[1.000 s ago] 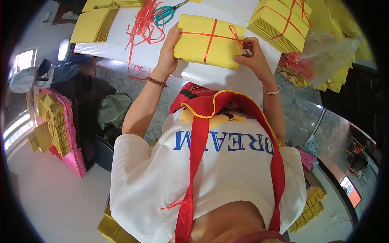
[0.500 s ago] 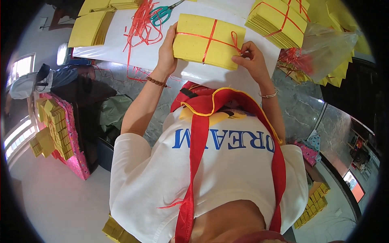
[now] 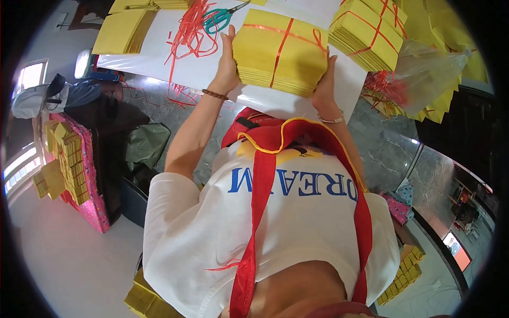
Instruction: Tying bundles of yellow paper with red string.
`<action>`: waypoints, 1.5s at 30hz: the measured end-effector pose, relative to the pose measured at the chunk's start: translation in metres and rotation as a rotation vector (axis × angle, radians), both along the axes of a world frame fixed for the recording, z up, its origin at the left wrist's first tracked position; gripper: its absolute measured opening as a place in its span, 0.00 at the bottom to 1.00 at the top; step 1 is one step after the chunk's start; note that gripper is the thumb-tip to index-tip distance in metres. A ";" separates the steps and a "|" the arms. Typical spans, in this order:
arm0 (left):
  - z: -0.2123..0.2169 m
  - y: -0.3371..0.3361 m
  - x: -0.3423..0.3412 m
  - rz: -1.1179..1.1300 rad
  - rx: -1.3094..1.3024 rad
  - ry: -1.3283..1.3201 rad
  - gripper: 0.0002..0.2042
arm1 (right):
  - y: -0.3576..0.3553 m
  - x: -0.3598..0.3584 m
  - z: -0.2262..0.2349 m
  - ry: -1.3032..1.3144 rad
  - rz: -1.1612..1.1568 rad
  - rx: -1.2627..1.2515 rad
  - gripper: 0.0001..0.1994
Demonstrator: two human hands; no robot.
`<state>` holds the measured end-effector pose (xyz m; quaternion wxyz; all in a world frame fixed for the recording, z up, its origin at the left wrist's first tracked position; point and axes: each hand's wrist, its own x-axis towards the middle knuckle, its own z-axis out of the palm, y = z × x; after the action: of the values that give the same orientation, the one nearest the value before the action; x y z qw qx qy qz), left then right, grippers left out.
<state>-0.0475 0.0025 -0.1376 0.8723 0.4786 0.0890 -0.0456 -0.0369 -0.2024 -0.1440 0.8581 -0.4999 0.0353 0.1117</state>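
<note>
Head view, single moment. The left hand (image 3: 229, 66) is gripping the left edge of a yellow paper bundle (image 3: 280, 52), fingers closed against its side. The right hand (image 3: 324, 85) is pressing on the bundle's right edge from the opposite side, fingers wrapped against the stacked sheets; the fingertips themselves are hidden behind the stack. The bundle is sitting clamped between the two hands, over the near part of the white table (image 3: 159, 47), with its near edge showing the layered sheets. A red ribbon (image 3: 281, 45) is crossing the bundle's top face lengthwise and across, with a knot near the right corner.

Just right of the bundle, a second tied bundle (image 3: 366, 29) is lying on the table, close but apart. Loose red ribbon strands (image 3: 185, 37) are lying left of the left hand, with green-handled scissors (image 3: 220, 18) beside them. A flat stack of untied yellow sheets (image 3: 121, 31) is resting at the table's far left. A clear plastic bag (image 3: 429, 69) is lying at the right.
</note>
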 end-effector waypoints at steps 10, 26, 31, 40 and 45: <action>0.010 0.023 0.005 -0.250 0.158 0.088 0.35 | -0.013 0.001 0.032 0.153 0.236 -0.005 0.29; 0.010 0.025 0.029 -0.357 0.245 -0.058 0.35 | -0.005 0.013 0.012 0.031 0.066 0.004 0.33; 0.011 0.003 0.041 -0.206 0.153 0.092 0.29 | -0.004 0.018 0.009 0.044 0.076 -0.029 0.32; 0.018 0.008 0.070 0.022 1.565 -0.407 0.26 | -0.015 0.027 0.031 -0.854 0.015 -1.433 0.28; 0.009 -0.003 0.081 -0.231 1.624 -0.450 0.21 | -0.006 0.031 0.036 -0.986 0.258 -1.656 0.29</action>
<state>0.0339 -0.0003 -0.1290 0.2450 0.9598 -0.1309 0.0401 -0.0063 -0.2085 -0.1082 0.1346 -0.9361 -0.3156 -0.0773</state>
